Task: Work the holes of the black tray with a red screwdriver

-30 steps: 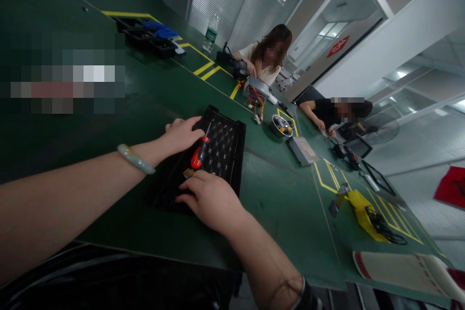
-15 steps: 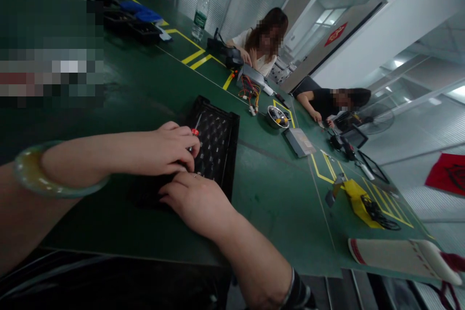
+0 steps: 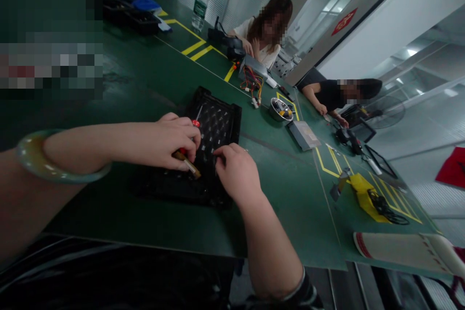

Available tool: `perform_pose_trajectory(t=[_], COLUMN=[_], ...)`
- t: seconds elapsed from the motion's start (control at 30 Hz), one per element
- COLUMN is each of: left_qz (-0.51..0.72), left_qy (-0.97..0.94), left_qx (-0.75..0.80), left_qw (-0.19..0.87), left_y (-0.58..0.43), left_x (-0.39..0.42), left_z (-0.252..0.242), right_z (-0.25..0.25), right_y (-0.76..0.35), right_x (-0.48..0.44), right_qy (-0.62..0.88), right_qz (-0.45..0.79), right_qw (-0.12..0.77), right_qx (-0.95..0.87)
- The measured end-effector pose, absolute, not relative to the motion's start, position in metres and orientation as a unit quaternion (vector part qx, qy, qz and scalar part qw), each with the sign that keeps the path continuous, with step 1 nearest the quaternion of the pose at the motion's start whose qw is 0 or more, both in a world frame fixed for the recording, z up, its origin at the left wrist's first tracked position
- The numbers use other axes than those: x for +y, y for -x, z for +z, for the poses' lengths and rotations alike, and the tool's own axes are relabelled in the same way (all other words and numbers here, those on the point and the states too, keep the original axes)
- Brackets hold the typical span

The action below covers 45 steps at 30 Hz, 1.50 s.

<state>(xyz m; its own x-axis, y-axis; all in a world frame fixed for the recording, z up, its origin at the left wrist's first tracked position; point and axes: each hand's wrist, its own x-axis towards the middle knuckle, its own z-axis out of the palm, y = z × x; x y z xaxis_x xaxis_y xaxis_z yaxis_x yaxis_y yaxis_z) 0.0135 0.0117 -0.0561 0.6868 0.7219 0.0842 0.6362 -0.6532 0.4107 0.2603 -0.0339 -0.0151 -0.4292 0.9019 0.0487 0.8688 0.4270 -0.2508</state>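
A black latticed panel lies flat on the green table before me. My left hand is over its left part, fingers curled round a small brush with a brown tip. A red piece with a thin metal shaft, like a screwdriver, also shows at those fingers. On the panel's right edge rests my right hand, its thumb and fingers bent close together; whatever lies between them is too small to make out.
Beyond the panel are a metal bowl, a grey box, coloured wires and a bottle. Two people sit across the table. A yellow object with black cable lies at the right, near a pale roll.
My right hand has moved right, away from my left hand, to the panel's right edge. The brush in my left hand now shows. The view has shifted slightly.
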Motion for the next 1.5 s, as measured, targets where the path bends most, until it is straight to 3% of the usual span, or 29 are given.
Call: perform_pose_trajectory(t=[0.2,0.43,0.77,1.1,1.3,1.5], left_qz=[0.124,0.151,0.150,0.305,0.358,0.416], left_qy=[-0.911,-0.891,-0.878,-0.760,-0.703,-0.654], left_qx=[0.354,0.380,0.379,0.558,0.597,0.596], left_qw=[0.170,0.197,0.249,0.131,0.149,0.207], left_y=[-0.013,-0.014,-0.013,-0.022,-0.025,-0.025], left_x=[0.009,0.010,0.013,0.021,0.030,0.042], left_z=[-0.045,-0.035,-0.033,-0.037,-0.050,-0.062], right_z=[-0.018,-0.014,-0.007,-0.005,-0.004,0.002], right_y=[-0.261,-0.257,-0.256,-0.271,-0.271,-0.267], right_x=[-0.031,-0.036,-0.045,-0.033,-0.030,-0.044], right_qy=[0.531,0.453,0.515,0.533,0.519,0.532], right_qz=[0.090,0.220,0.304,0.439,0.493,0.443], right_qw=[0.088,0.225,0.204,0.336,0.334,0.297], right_qx=[-0.838,-0.834,-0.775,-0.640,-0.613,-0.658])
